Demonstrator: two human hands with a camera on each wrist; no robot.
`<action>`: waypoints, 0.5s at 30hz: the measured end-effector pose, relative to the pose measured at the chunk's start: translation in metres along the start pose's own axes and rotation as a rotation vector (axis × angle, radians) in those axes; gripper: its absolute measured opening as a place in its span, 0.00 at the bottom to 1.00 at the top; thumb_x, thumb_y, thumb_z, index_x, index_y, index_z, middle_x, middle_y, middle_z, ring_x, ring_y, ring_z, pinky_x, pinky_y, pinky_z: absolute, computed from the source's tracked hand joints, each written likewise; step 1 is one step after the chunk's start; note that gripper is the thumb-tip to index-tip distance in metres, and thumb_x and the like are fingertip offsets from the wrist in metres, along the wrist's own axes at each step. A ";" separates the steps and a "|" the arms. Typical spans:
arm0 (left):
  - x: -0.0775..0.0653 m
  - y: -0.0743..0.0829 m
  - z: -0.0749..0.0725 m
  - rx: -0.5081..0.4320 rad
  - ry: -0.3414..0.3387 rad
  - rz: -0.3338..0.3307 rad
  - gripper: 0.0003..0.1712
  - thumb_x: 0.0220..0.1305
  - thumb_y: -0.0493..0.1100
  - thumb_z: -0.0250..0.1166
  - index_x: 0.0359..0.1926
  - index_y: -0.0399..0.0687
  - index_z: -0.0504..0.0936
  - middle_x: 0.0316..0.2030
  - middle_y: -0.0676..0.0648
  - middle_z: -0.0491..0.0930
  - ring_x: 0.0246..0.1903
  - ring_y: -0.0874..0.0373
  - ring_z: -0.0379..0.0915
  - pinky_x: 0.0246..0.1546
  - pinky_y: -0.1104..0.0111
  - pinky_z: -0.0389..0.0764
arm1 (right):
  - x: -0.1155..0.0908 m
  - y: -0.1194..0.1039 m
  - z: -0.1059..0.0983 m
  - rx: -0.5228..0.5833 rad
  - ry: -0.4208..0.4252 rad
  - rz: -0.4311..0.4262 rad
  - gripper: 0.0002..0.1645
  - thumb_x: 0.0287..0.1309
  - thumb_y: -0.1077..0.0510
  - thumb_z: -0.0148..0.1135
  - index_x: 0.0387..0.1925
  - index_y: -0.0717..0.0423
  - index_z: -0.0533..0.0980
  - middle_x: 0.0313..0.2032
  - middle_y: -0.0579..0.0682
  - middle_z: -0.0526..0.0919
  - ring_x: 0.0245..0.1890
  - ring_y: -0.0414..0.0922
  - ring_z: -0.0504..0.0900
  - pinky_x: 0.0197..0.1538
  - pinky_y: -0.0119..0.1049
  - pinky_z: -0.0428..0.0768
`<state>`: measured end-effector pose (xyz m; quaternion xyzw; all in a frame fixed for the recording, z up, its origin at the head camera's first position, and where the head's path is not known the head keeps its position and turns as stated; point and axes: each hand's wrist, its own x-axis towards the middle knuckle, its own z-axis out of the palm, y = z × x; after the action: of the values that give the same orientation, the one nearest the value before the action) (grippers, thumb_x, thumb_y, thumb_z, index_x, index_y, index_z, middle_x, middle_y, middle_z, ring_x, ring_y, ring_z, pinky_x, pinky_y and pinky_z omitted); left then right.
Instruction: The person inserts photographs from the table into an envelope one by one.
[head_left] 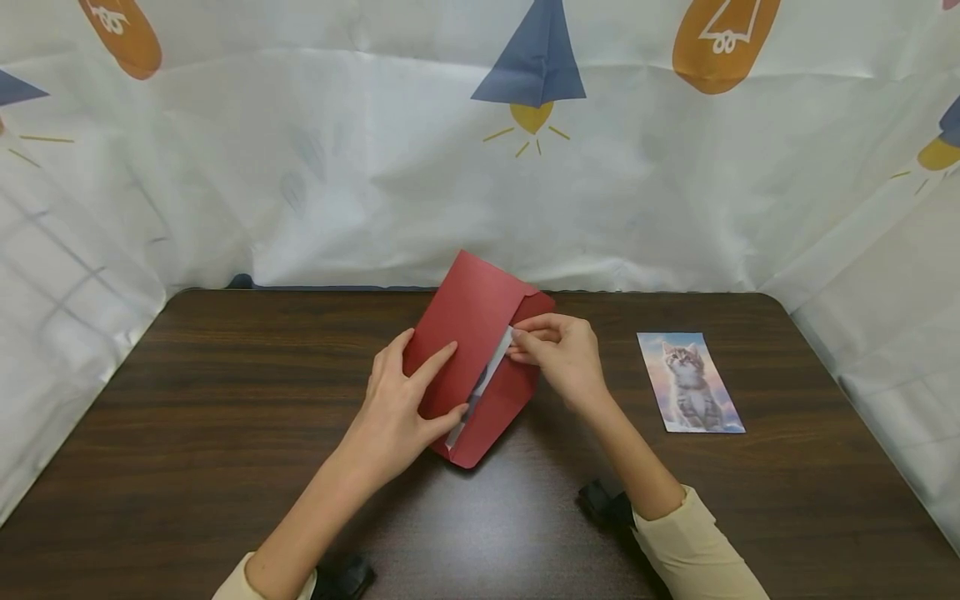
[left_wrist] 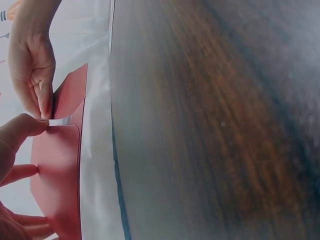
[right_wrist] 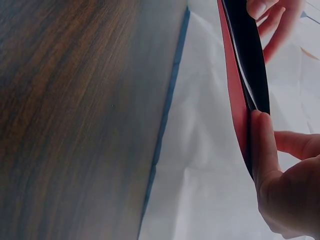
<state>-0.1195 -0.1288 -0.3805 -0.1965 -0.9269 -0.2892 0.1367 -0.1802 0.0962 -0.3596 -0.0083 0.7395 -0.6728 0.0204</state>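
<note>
The right hand [head_left: 562, 358] is pinching white paper [head_left: 492, 363] at the mouth of a red envelope [head_left: 471, 304], which the left hand [head_left: 397, 400], fingers spread, is holding tilted over the dark counter [head_left: 225, 417]; a kitten picture [head_left: 693, 387] is lying flat off to the right.

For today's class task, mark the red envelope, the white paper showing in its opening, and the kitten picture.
Red envelope [head_left: 474, 337]: head view, on the panel beside its opening.
White paper [head_left: 494, 361]: head view, on the strip showing in the opening.
Kitten picture [head_left: 692, 386]: head view, on the kitten's chest.
</note>
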 end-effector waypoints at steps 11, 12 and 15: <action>-0.001 0.000 0.000 -0.003 -0.011 0.015 0.41 0.55 0.40 0.82 0.71 0.46 0.78 0.73 0.28 0.61 0.71 0.29 0.59 0.51 0.42 0.85 | -0.001 0.001 0.000 0.010 -0.002 -0.002 0.11 0.70 0.69 0.64 0.48 0.76 0.83 0.39 0.67 0.89 0.30 0.39 0.90 0.42 0.35 0.89; 0.000 0.000 -0.001 -0.002 -0.014 0.014 0.41 0.55 0.40 0.82 0.71 0.46 0.78 0.73 0.28 0.61 0.71 0.29 0.59 0.51 0.42 0.85 | -0.001 0.001 0.000 0.011 -0.002 -0.003 0.11 0.70 0.69 0.64 0.48 0.76 0.82 0.40 0.67 0.89 0.30 0.39 0.90 0.42 0.35 0.89; 0.000 0.000 -0.001 0.001 -0.021 0.009 0.41 0.55 0.40 0.82 0.71 0.46 0.78 0.73 0.28 0.61 0.71 0.29 0.58 0.51 0.42 0.85 | -0.001 0.000 0.000 0.008 -0.007 -0.006 0.11 0.70 0.69 0.64 0.48 0.76 0.82 0.40 0.67 0.89 0.30 0.39 0.90 0.42 0.35 0.89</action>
<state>-0.1194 -0.1295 -0.3801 -0.2038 -0.9275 -0.2858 0.1285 -0.1791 0.0963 -0.3599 -0.0127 0.7366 -0.6759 0.0209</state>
